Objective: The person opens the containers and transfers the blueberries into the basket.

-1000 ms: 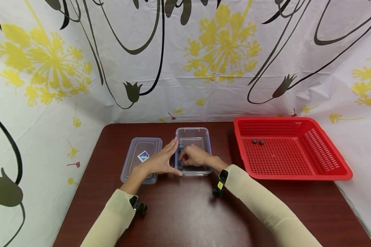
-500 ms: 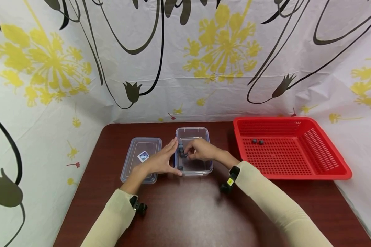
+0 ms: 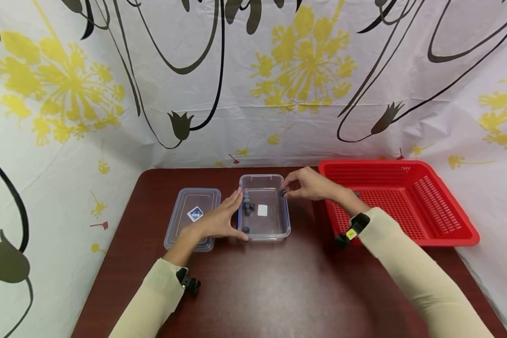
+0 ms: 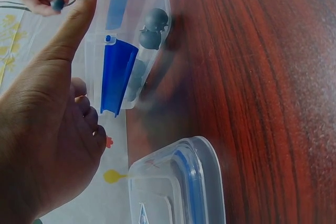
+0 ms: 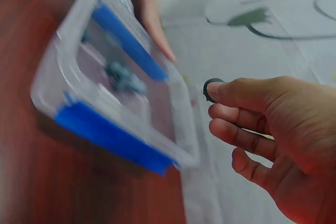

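Observation:
A clear plastic container [image 3: 274, 234] with blue side clips stands at the table's middle. Several blueberries [image 3: 248, 206] lie inside along its left wall. My left hand [image 3: 217, 221] rests against that left side, thumb and fingers spread along it. My right hand [image 3: 310, 184] is just beyond the container's right rim and pinches one blueberry [image 3: 282, 193] between thumb and fingertips. The right wrist view shows this held blueberry [image 5: 211, 92] under the thumb tip, with the other fingers loosely bent.
A red slotted basket [image 3: 439, 239] stands on the right; my right forearm crosses its left edge and partly hides what lies in it. A clear lid [image 3: 181, 234] with a blue label lies left of the container. A patterned cloth [image 3: 304, 136] hangs behind the table.
My right hand has come up out of the container and moved right, carrying a blueberry towards the red basket. My left hand has stayed at the container's side.

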`<state>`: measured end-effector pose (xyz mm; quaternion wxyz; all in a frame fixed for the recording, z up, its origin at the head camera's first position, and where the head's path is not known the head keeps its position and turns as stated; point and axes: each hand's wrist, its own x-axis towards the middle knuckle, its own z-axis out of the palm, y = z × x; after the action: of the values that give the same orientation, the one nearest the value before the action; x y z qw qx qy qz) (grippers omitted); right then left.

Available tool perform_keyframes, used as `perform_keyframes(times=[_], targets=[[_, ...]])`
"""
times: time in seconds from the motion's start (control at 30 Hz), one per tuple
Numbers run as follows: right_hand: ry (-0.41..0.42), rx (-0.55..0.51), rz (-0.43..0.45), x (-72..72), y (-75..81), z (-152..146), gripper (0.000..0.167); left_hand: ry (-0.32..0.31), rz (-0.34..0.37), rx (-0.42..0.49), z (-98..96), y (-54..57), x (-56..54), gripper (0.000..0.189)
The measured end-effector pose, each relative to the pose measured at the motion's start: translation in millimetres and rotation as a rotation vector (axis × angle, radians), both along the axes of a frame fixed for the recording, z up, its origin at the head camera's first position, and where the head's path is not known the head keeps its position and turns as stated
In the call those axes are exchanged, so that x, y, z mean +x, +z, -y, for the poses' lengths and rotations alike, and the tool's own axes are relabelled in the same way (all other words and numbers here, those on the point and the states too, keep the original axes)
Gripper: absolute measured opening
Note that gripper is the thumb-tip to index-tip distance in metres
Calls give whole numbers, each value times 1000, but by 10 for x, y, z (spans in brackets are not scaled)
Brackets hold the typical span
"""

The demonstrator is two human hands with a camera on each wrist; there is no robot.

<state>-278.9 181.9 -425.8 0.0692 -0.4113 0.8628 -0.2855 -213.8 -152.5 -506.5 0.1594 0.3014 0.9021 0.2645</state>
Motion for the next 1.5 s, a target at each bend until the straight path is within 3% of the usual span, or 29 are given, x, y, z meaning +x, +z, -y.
perform_keyframes(times=[0.3,0.53,0.73,1.03,1.27,1.5], targets=[[-159,82,31,-209,206,-746,14,-2,14,-3,-5,4,-7,137],[-270,113,44,-310,222,-1353,12,3,13,-4,-6,1,3,137],[-390,140,123,-343,79,-1824,13,7,16,6,-12,-5,12,138],[-448,171,245,-368,-218,-2389,16,17,30,3,-9,10,24,138],[-455,154,368,-345,-414,-2565,19,30,36,-1,-4,18,24,138],[-453,217,403,-365,-587,-2583,20,24,30,1,-8,23,13,139]])
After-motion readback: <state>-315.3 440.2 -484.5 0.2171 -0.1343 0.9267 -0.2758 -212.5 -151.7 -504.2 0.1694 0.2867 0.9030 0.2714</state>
